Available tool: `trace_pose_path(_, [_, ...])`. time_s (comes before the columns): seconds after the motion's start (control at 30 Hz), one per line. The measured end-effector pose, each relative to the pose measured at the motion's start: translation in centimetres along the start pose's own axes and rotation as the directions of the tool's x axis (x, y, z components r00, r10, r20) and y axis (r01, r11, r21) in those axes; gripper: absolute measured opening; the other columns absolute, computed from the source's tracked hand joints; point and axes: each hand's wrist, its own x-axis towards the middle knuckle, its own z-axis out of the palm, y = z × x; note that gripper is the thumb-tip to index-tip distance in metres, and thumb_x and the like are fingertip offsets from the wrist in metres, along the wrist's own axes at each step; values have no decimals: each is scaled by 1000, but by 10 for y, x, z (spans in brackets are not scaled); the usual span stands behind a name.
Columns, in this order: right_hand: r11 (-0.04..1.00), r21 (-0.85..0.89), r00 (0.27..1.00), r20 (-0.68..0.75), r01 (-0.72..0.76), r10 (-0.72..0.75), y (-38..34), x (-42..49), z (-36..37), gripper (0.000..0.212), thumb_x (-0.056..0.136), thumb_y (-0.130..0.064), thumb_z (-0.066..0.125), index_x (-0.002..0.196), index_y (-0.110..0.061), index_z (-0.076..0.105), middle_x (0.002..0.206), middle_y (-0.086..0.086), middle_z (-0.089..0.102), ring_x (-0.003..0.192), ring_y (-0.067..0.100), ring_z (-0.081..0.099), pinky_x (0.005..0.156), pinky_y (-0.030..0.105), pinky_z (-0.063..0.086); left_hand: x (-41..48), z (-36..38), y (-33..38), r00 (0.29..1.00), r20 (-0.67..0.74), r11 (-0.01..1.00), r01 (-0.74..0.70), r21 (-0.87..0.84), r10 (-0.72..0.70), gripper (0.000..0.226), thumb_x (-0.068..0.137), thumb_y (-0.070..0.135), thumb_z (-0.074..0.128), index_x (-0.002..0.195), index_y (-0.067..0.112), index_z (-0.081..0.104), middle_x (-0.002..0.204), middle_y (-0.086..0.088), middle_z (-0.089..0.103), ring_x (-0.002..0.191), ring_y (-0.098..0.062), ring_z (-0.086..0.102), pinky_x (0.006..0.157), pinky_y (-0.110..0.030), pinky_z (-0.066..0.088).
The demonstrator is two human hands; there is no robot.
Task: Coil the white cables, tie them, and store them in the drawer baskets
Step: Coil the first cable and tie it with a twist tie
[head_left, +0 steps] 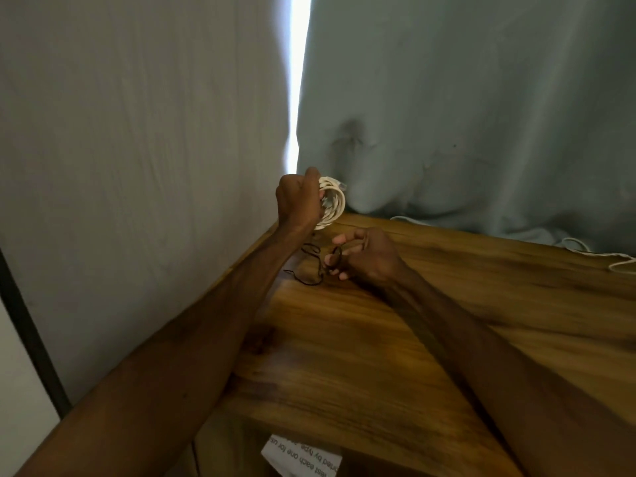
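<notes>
The coil (332, 204) of white cable is held up above the table's (447, 304) far left corner, clenched in the left hand (297, 201), whose fingers wrap round its loops. At 5 o'clock of the coil, the right hand (364, 256) sits low over the wood and pinches 1 end of a thin black tie (311, 266); the rest of the tie lies on the table at 9 o'clock of that hand. Another cable (616, 261) lies at 3 o'clock by the curtain (464, 98). A printed paper (303, 459) shows at 6 o'clock.
</notes>
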Motion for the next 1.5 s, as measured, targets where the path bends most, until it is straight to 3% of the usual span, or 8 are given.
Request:
trace_pose_path(0.17, [997, -68, 999, -41, 26, -29, -2, -1, 4, 53, 87, 7, 72, 135, -11, 54, 84, 12, 79, 77, 29, 77, 67, 40, 64, -1, -3, 3, 1000, -20, 1000, -15, 2, 15, 37, 76, 40, 50, 49, 15, 57, 52, -5, 55, 56, -27, 57, 60, -54, 55])
trace_pose_path(0.3, [984, -149, 993, -52, 101, -110, -3, -3, -7, 67, 93, 8, 63, 152, -13, 38, 82, 12, 77, 66, 23, 75, 54, 31, 59, -2, -3, 3, 999, -41, 1000, -22, 10, 23, 40, 85, 33, 53, 50, 15, 57, 52, -3, 55, 54, -24, 56, 58, -47, 54])
trace_pose_path(0.53, [995, -43, 996, -32, 86, -88, -6, -1, -35, 42, 91, 5, 70, 125, -6, 49, 83, 11, 79, 59, 15, 72, 46, 22, 50, -8, 2, -1, 1000, -1, 999, -8, 43, 8, 41, 88, 33, 56, 62, 1, 64, 64, -17, 64, 72, -43, 70, 64, -56, 59])
trace_pose_path(0.67, [970, -165, 984, 0, 177, -180, -7, -2, -55, 10, 91, -1, 71, 99, 3, 72, 88, 15, 79, 62, 12, 72, 51, 21, 53, -13, 8, -4, 999, 30, 997, -26, 66, 24, 46, 92, 28, 57, 71, -12, 65, 63, -20, 62, 62, -35, 64, 61, -50, 55])
trace_pose_path(0.87, [985, -134, 993, -29, 109, -114, -2, -7, -74, 11, 93, 1, 68, 99, 4, 76, 86, 11, 75, 64, 7, 67, 54, 19, 52, -28, 16, -5, 994, 104, 997, -34, 65, 27, 42, 96, 21, 55, 60, 2, 62, 55, -7, 57, 48, -19, 56, 52, -31, 44])
trace_pose_path(1.07, [997, -70, 997, -78, 22, -28, 8, -22, -95, 10, 98, -6, 64, 100, -3, 72, 81, 10, 77, 52, 7, 57, 46, 17, 43, -39, 28, -9, 980, 192, 999, -47, 18, 43, 48, 94, 20, 55, 48, 10, 52, 44, -1, 48, 44, -20, 48, 51, -38, 39])
trace_pose_path(1.27, [948, -313, 981, -154, 64, -117, 19, -21, -132, 16, 96, -29, 70, 89, -17, 78, 54, 3, 61, 44, 11, 43, 41, 19, 34, -53, 40, -6, 965, 260, 998, 37, -47, -24, 53, 94, 21, 54, 41, 17, 53, 44, -2, 49, 41, -22, 49, 48, -27, 37])
trace_pose_path(1.5, [783, -563, 890, -169, 265, -423, 17, -26, -144, 21, 103, -28, 59, 90, -22, 74, 44, -1, 61, 38, 5, 56, 52, 14, 44, -77, 85, 12, 952, 282, 986, 149, -74, -122, 44, 91, 26, 54, 49, 12, 55, 49, -7, 53, 45, -24, 50, 51, -29, 37])
